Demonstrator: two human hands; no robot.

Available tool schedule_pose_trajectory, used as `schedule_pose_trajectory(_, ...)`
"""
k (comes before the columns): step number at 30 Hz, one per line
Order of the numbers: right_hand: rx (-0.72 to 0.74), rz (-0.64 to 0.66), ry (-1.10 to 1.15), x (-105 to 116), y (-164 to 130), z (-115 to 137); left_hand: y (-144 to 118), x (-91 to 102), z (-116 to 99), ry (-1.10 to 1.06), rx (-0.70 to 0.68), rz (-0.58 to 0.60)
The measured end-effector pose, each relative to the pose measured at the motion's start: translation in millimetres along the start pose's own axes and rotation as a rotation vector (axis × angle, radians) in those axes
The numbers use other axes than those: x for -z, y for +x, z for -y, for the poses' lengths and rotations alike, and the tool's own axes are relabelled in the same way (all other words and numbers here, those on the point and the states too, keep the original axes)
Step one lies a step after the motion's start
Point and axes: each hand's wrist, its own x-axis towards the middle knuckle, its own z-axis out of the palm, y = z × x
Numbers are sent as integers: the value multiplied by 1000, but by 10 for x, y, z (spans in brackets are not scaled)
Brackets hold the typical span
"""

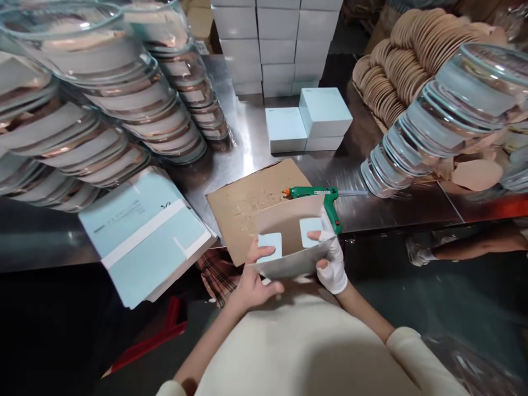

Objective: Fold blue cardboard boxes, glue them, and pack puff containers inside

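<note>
No word or number legible. Left of frame: pale blue stack [150, 250] bears line of faint print, too blurred to read, plus black scrawled mark near upper right edge. Upper centre: tiny dark print at far left corners of white box [284, 124] and taller box [324, 110], unreadable. Centre: green glue gun [304, 191], pale label, text too small.

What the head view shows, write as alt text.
A bare left hand and a white-gloved right hand hold an open carton. Beyond it, a green hot-glue gun lies partly over brown cardboard on a metal table, among stacked clear containers and white boxes.
</note>
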Motion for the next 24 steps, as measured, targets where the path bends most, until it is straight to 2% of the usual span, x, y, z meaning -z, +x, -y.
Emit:
schedule_pose_trajectory(2, -16, -67, 54, -27, 11, 75, -20, -133, 10, -84, 22, -150)
schedule_pose_trajectory(4, -79, -217, 107, -98, 14, 123, -10, -221, -15, -124, 39, -204)
schedule_pose_trajectory(5, -110, -298, 143, -128, 13, 131, 13, -231, -37, -128, 11, -186)
schedule_pose_trajectory(7, -148, -387, 238, -132, 15, 111, 88, -174, -85, -87, -102, -40)
schedule_pose_trajectory(9, -211, -350, 285, -26, 50, 51, 178, -48, -120, -3, -209, 110)
schedule_pose_trajectory(10, -254, -300, 247, 67, 95, 11, 219, 21, -128, 43, -224, 141)
schedule_pose_trajectory(11, -294, -262, 152, 176, 165, -31, 252, 83, -127, 82, -215, 139)
schedule_pose_trajectory(13, -395, -219, -171, 405, 380, -118, 295, 164, -104, 128, -177, 55)
schedule_pose_trajectory(15, -550, -140, -468, 586, 648, -196, 307, 180, -62, 154, -143, 16)
schedule_pose_trajectory(16, -632, -80, -539, 645, 775, -230, 302, 170, -38, 153, -131, 18)
schedule_pose_trajectory(19, -764, 72, -452, 704, 1019, -290, 262, 104, 35, 126, -84, 4)
schedule_pose_trajectory(23, -740, 68, -219, 598, 981, -224, 234, 0, 113, 93, 4, -126)
schedule_pose_trajectory(24, -715, 33, -169, 556, 930, -183, 247, -25, 118, 82, 19, -144)
